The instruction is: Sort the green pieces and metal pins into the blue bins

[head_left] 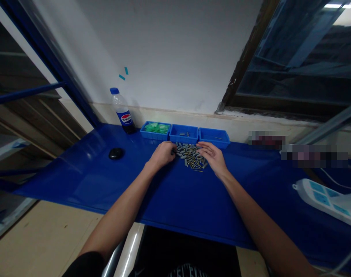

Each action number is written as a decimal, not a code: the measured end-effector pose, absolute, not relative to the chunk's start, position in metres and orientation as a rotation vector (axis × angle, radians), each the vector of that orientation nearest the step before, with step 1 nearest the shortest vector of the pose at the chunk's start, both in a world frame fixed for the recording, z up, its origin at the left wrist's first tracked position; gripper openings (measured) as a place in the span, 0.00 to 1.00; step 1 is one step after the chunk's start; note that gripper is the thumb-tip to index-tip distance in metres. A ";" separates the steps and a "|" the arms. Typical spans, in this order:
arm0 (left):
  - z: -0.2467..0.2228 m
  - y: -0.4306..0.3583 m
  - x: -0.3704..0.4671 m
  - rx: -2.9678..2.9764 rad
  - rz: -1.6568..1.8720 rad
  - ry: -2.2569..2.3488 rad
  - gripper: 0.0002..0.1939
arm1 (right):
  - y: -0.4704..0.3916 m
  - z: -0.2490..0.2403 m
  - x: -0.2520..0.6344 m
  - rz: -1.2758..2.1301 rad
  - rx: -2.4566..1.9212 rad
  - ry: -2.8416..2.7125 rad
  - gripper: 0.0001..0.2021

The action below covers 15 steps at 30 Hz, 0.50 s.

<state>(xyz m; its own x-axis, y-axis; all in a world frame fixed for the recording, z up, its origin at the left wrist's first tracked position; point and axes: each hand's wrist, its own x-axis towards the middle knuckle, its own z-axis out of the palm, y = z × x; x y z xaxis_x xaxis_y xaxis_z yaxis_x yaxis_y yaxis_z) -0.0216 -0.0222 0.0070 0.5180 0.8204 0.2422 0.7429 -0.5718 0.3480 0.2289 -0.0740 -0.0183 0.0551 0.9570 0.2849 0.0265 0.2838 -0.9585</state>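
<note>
A mixed pile of brass-coloured screws [195, 163] and short grey pieces like wall plugs [183, 151] lies on the blue table, with both hands beside it. My left hand [164, 154] is at the pile's left edge, fingers curled in; whatever is between the fingertips is too small and dark to name. On the right side, my right hand [212, 156] has its fingers stretched out, the tips touching or just over the pile. Behind stand three blue bins: the left bin [155, 136] has green packets, the middle bin [178, 138] a few grey pieces, the right bin [211, 144] a thin screw.
A cola bottle [123, 113] stands at the back left, near a black mouse-like object [116, 153]. To the right lies a white power strip [326, 198] with a cable. The wall [175, 57] closes off the back of the blue table [181, 204]. Blurred items sit back right.
</note>
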 end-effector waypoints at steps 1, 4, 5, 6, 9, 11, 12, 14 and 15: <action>0.007 -0.023 -0.021 2.552 0.578 1.352 0.15 | -0.074 -0.019 0.228 0.952 -1.033 -1.306 0.22; 0.009 -0.024 -0.019 2.524 0.689 1.391 0.15 | -0.074 -0.020 0.225 0.956 -1.035 -1.310 0.21; 0.010 -0.024 -0.018 2.490 0.758 1.386 0.14 | -0.074 -0.020 0.224 0.956 -1.035 -1.309 0.21; 0.011 -0.025 -0.016 2.431 0.838 1.367 0.14 | -0.074 -0.020 0.224 0.957 -1.035 -1.309 0.21; 0.011 -0.025 -0.010 2.121 1.089 1.230 0.12 | -0.075 -0.019 0.223 0.963 -1.030 -1.307 0.21; 0.010 -0.025 -0.005 1.893 1.168 1.114 0.13 | -0.076 -0.018 0.222 0.965 -1.030 -1.312 0.21; 0.010 -0.026 -0.002 1.796 1.180 1.058 0.14 | -0.076 -0.018 0.221 0.965 -1.031 -1.316 0.21; 0.007 -0.027 0.005 1.641 1.170 0.976 0.18 | -0.077 -0.017 0.221 0.960 -1.033 -1.325 0.20; 0.006 -0.028 0.008 1.590 1.160 0.952 0.20 | -0.078 -0.017 0.220 0.956 -1.033 -1.328 0.20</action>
